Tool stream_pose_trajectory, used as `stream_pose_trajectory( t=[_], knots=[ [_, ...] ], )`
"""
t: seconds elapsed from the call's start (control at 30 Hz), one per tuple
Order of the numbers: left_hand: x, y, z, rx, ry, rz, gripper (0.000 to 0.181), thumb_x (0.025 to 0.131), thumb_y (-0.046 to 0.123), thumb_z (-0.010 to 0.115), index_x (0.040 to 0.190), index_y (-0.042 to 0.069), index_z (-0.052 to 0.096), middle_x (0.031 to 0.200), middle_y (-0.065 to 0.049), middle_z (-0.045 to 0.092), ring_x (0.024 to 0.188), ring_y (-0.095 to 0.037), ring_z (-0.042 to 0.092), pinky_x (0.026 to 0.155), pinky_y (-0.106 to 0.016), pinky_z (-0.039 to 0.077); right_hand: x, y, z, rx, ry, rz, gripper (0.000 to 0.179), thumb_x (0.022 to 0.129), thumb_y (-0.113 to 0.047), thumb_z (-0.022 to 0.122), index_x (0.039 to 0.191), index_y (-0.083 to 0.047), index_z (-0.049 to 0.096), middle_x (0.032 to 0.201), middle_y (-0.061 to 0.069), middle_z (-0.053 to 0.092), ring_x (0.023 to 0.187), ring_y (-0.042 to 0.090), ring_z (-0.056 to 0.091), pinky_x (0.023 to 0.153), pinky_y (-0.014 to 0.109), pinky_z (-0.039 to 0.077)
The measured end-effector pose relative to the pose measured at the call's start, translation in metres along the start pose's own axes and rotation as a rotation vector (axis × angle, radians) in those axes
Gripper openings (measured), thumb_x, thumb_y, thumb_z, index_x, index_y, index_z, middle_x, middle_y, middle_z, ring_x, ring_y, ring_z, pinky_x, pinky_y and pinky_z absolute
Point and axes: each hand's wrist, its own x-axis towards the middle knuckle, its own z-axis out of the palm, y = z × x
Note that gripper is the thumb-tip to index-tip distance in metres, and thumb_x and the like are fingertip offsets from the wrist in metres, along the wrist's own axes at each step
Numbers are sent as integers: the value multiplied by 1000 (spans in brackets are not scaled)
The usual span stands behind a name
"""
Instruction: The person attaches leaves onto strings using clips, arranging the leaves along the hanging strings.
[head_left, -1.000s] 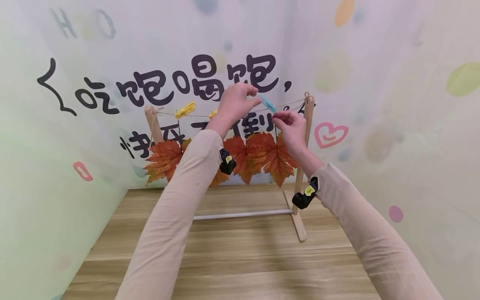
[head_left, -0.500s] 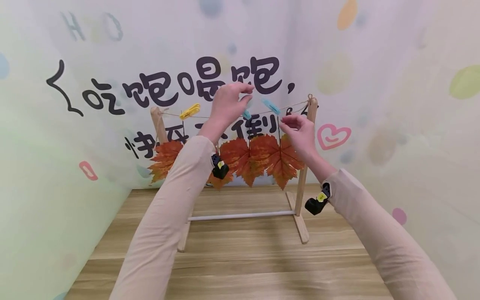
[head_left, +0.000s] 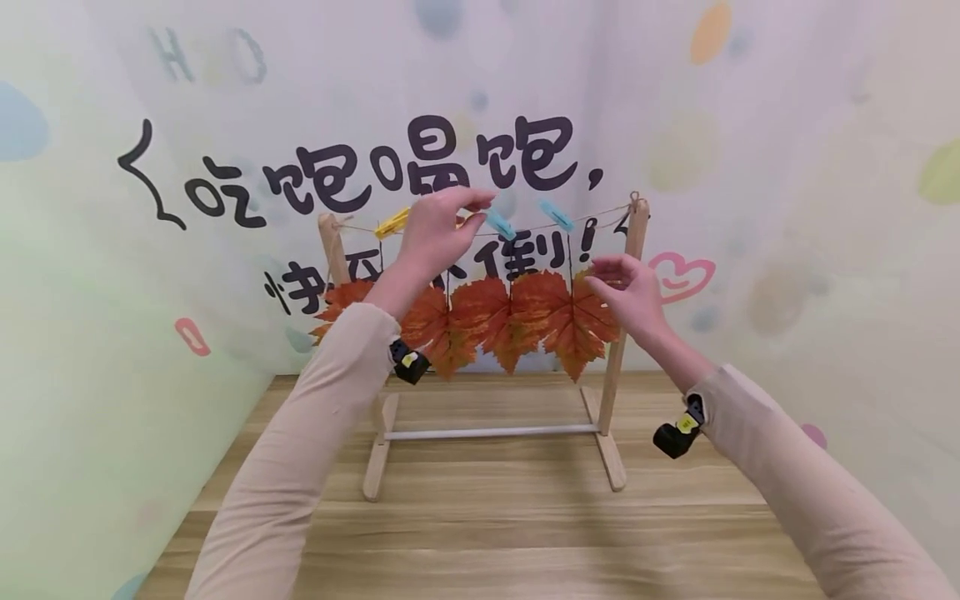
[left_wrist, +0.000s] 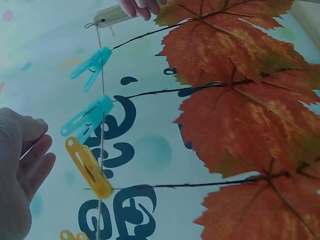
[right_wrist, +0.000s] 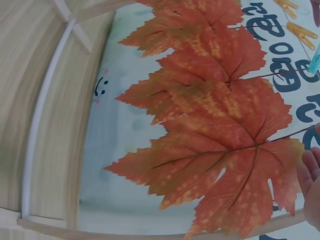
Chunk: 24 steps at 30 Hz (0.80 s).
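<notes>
Several orange-red maple leaves (head_left: 573, 312) hang by dark stems from a thin string (left_wrist: 102, 145). Two blue clothespins (left_wrist: 91, 65) and yellow clothespins (left_wrist: 89, 167) clip the stems to it. My left hand (head_left: 441, 229) is raised before the string with relaxed fingers, holding nothing; in the left wrist view it is apart from the clothespins. My right hand (head_left: 633, 296) is beside the rightmost leaf, fingers loosely bent and nothing between them. The left hand and forearm partly hide the leftmost leaf and a yellow clothespin in the head view.
A wooden stand with a right post (head_left: 626, 317) and left post (head_left: 332, 250) bears the string. A white rod (head_left: 495, 432) joins its feet on the wood-grain table (head_left: 480, 533). Behind it hangs a printed backdrop (head_left: 750, 125) with black characters.
Both hands have come away from the right blue clothespin, which stays on the string. The left hand has moved left and down, the right hand right and down.
</notes>
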Motion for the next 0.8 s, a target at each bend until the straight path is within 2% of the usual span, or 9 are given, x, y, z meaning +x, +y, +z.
stream_pose_trajectory(
  t=[0.13, 0.3, 0.43, 0.53, 0.63, 0.8],
  knots=[
    [-17, -6, -3, -25, -69, -2, 22, 83, 12, 65, 104, 4, 67, 99, -8, 67, 90, -19, 62, 73, -27, 51, -9, 7, -5, -6, -61, -13, 30, 84, -12, 65, 108, 5, 59, 101, 20, 62, 79, 0, 58, 73, 12, 47],
    [-44, -16, -7, -3, -144, 9, 25, 81, 16, 68, 103, 5, 68, 98, -7, 68, 89, -18, 62, 72, -29, 50, -24, 17, -10, -23, -127, -46, 29, 83, -11, 65, 106, 5, 59, 99, 22, 62, 79, 0, 58, 73, 12, 47],
    [-66, -25, -8, 3, -154, -12, 25, 81, 16, 69, 103, 5, 68, 99, -7, 68, 79, -18, 62, 66, -30, 49, -36, 23, -14, -43, -168, -61, 28, 83, -8, 66, 105, 6, 58, 98, 23, 62, 78, 0, 59, 72, 11, 48],
    [-83, -33, -9, -1, -158, -46, 26, 79, 15, 70, 103, 5, 68, 99, -7, 68, 81, -20, 62, 69, -32, 49, -44, 30, -17, -72, -191, -61, 28, 82, -7, 66, 105, 7, 58, 97, 22, 62, 78, -1, 58, 70, 11, 48],
    [-99, -41, -8, -9, -162, -74, 27, 79, 14, 71, 103, 4, 68, 99, -8, 68, 89, -22, 62, 74, -34, 50, -51, 41, -19, -83, -205, -42, 29, 82, -6, 66, 106, 7, 58, 97, 23, 62, 79, 0, 57, 70, 10, 47],
    [-127, -54, -7, -32, -144, -107, 26, 78, 12, 71, 101, 2, 67, 97, -10, 68, 85, -23, 63, 70, -36, 50, -64, 59, -23, -96, -217, -4, 30, 82, -5, 65, 108, 7, 58, 99, 23, 62, 81, 0, 56, 70, 9, 47]
  ],
)
